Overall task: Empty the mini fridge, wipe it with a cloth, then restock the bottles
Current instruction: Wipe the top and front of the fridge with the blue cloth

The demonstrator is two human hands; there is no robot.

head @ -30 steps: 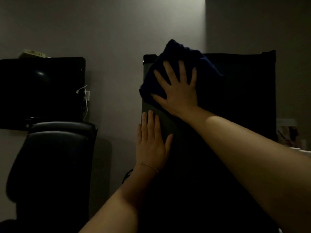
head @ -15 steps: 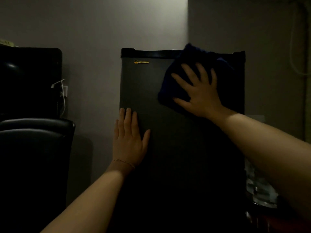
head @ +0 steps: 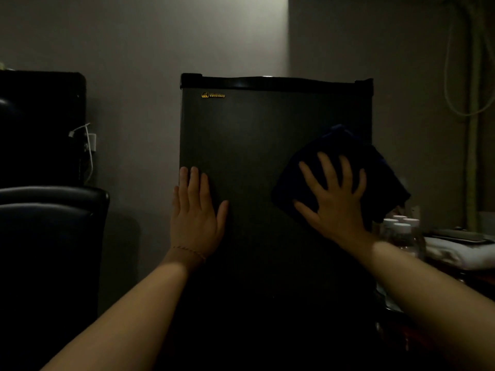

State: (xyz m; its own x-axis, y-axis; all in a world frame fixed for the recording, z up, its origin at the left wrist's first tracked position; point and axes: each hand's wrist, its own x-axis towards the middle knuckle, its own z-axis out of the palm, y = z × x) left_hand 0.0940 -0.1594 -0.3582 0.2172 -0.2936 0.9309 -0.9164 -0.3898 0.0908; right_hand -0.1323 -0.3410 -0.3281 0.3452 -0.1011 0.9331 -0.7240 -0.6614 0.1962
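A black mini fridge (head: 254, 129) stands in front of me with its door closed and a small yellow logo at the top left. My left hand (head: 197, 214) rests flat on the door near its left edge, fingers straight. My right hand (head: 333, 199) presses a dark blue cloth (head: 380, 178) against the door's right side with spread fingers. Several clear bottles with white caps (head: 400, 231) stand just right of the fridge, partly hidden behind the cloth.
A black padded chair (head: 48, 236) stands at the left, with a dark screen (head: 40, 124) and a white plug and cable (head: 89, 145) on the wall behind it. Folded white things (head: 455, 250) lie on a surface at the right. Cables (head: 460, 84) hang on the right wall.
My right hand has swept the cloth from the door's top left across to the right and down to mid height. The left hand has stayed flat on the door.
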